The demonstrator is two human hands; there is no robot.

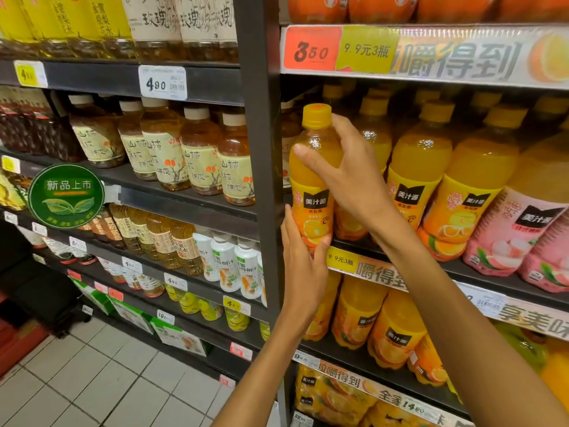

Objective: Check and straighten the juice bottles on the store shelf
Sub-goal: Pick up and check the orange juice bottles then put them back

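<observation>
A person's right hand (348, 177) grasps a clear plastic orange-juice bottle with yellow cap (312, 186) at the dark metal shelf's (492, 277) left edge; the left hand (300, 254) cups its base. Tilted outward, it could slip and fall.

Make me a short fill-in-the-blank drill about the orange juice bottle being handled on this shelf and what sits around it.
1. The right hand grips the orange juice bottle near its ____ half.
2. The left hand holds the bottle at its ____.
3. The held bottle's cap is ____ in colour.
4. The red price tag on the shelf edge above reads ____.

Missing words: upper; base; yellow; 3.50
</observation>
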